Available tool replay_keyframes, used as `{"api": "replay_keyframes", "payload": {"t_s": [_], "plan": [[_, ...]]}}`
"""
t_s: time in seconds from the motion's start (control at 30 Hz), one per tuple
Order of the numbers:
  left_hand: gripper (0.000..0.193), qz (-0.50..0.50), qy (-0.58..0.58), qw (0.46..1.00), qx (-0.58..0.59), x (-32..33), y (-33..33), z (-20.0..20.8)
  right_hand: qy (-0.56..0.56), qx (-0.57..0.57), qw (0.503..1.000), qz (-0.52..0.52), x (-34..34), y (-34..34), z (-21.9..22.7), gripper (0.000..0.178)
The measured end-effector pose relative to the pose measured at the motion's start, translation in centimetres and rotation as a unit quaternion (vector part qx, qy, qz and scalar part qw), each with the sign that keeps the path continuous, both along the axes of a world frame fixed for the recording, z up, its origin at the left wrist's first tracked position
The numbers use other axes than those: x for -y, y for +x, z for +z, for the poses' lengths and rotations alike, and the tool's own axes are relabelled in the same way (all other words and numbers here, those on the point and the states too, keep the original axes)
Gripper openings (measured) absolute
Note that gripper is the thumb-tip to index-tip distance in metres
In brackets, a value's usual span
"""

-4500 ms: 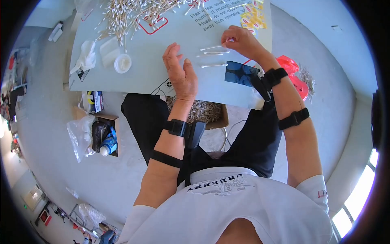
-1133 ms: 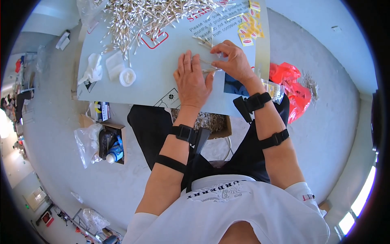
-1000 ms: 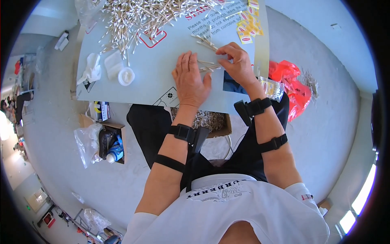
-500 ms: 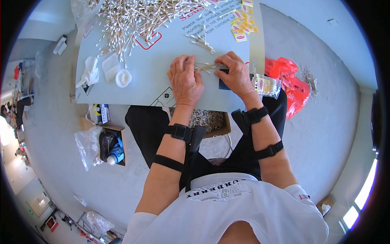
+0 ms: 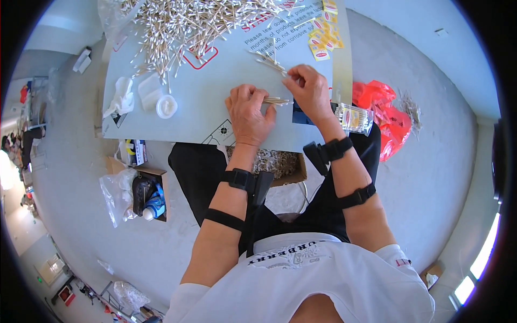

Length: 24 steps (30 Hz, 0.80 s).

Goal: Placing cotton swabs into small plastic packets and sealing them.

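My left hand [image 5: 249, 114] rests low over the table with its fingers closed on a small bundle of cotton swabs [image 5: 276, 100], whose tips point right. Up and to the right, my right hand [image 5: 311, 92] has thumb and forefinger drawn together at the near end of a few loose cotton swabs [image 5: 271, 63]. How many it grips is too small to tell. Beyond my left hand spreads a large heap of cotton swabs [image 5: 177, 27]. Beside my right wrist lies a clear packet of swabs [image 5: 354, 118], next to a dark flat piece [image 5: 303, 114].
Small yellow cards [image 5: 326, 36] lie at the table's far right. A round white tub [image 5: 166, 106] and crumpled white tissue [image 5: 123, 96] sit at left. Below the front edge stands a carton of swabs [image 5: 277, 164]. A red plastic bag [image 5: 390, 124] is on the right.
My right hand has left the bundle and moved up toward the loose swabs. My left hand, slightly lower, keeps the bundle, which now lies more together.
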State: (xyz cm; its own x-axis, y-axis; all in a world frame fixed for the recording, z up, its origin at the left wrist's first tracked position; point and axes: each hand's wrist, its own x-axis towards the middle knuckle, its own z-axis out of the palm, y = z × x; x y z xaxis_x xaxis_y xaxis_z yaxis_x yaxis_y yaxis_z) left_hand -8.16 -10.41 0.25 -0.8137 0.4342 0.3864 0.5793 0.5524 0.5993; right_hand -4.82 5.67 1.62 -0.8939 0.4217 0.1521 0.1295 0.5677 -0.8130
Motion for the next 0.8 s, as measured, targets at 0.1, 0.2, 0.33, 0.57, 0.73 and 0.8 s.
{"api": "replay_keyframes", "payload": {"t_s": [0.1,0.2,0.33,0.57,0.73,0.8], "plan": [[0.024,0.0,0.01,1.0,0.001,-0.1,0.1,-0.1,0.039,-0.028,0.998,-0.038,-0.4,-2.7,-0.3,0.021],[0.023,0.007,0.009,1.0,-0.004,-0.1,0.0,-0.1,0.075,0.052,0.994,-0.061,-0.6,-5.0,-0.1,0.027],[0.023,0.014,0.003,1.0,-0.008,-0.2,0.0,-0.1,0.09,0.126,0.986,-0.069,-1.9,-6.9,-0.4,0.021],[0.022,0.016,-0.011,1.0,-0.002,-0.1,0.0,0.1,0.077,0.136,0.987,-0.038,-3.4,-7.3,-0.9,0.017],[0.024,0.015,-0.005,1.0,0.003,-0.2,0.1,0.2,0.09,0.136,0.987,0.002,-4.2,-7.2,-0.7,0.015],[0.024,0.014,-0.007,1.0,0.005,-0.1,0.1,0.2,0.11,0.146,0.983,0.02,-4.4,-7.2,-0.3,0.015]]}}
